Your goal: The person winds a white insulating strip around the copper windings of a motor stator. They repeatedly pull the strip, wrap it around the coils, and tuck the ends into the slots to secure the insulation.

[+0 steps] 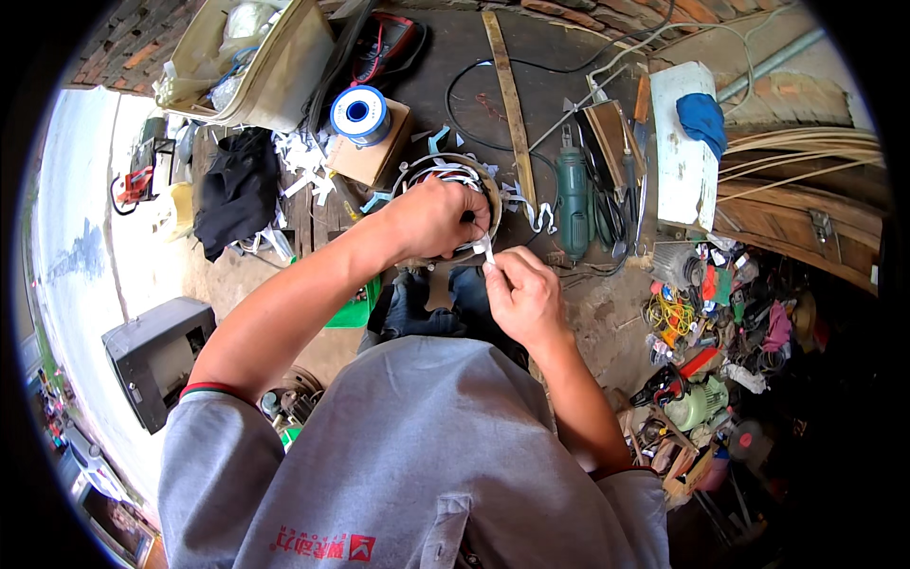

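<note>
1. The left hand (438, 216) is gripping the round metal stator ring (493, 194) on the dark workbench (474, 57), while the right hand (523, 294) is pinching a white paper strip (487, 250) at its rim.
2. Judging by this, insulation is being fitted; next calls for careful sliding.
3. The open beige bag (275, 81) is holding clutter.

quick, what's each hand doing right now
Left hand: closed, gripping the round metal stator ring.
Right hand: closed, pinching a white paper strip at the ring's edge.
</note>
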The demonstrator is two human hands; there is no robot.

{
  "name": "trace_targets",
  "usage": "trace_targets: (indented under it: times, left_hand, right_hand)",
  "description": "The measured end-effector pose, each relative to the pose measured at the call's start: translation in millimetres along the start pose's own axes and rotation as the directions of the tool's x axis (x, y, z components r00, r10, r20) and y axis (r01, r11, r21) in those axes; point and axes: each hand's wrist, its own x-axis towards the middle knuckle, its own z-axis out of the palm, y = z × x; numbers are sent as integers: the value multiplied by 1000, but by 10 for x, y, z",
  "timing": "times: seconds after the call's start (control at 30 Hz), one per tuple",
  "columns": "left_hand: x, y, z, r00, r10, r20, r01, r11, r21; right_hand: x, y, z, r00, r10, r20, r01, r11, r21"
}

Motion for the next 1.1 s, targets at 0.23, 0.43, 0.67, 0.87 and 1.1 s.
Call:
trace_targets:
  times: [0.23, 0.43, 0.67, 0.87, 1.1]
  left_hand:
    - [-4, 15, -4, 999, 32, -18, -32, 999, 23]
    - [17, -17, 31, 999, 35, 7, -35, 999, -12]
    - [88, -56, 31, 994, 107, -27, -104, 990, 91]
    - [25, -58, 189, 944, 187, -271, -64, 911, 408]
    - [101, 127, 38, 993, -91, -76, 115, 907, 405]
  right_hand:
    - [-65, -391, 71, 987, 27, 159, -31, 999, 24]
    - [-312, -962, 201, 971, -82, 226, 21, 965, 261]
    - [-273, -1108, 372, 993, -81, 84, 38, 903, 428]
    - [-311, -1057, 369, 948, -274, -164, 297, 944, 142]
    - [-333, -817, 672, 960, -107, -259, 262, 666, 698]
